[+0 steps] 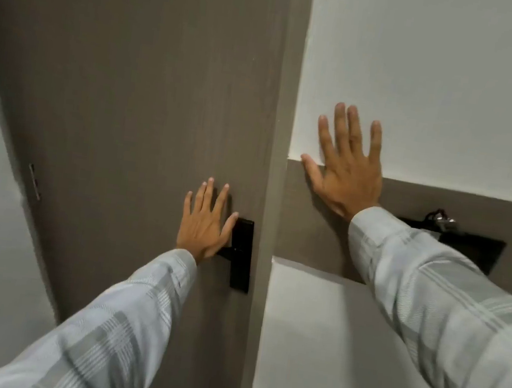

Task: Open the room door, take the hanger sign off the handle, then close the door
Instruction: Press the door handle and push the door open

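Observation:
A grey-brown room door (138, 89) fills the left and middle of the view and sits flush in its frame (283, 132). On its right side is a black lock plate (242, 256) with a black lever handle. My left hand (204, 224) lies flat on the door, fingers spread, its heel over the lever. No hanger sign shows on the handle. My right hand (346, 166) rests flat and spread on the white wall (438, 87) to the right of the frame, holding nothing.
A grey band (312, 226) crosses the right wall at hand height. A black holder (473, 249) with a dark and silver object on top hangs there behind my right sleeve. A hinge (34, 181) shows at the door's left edge.

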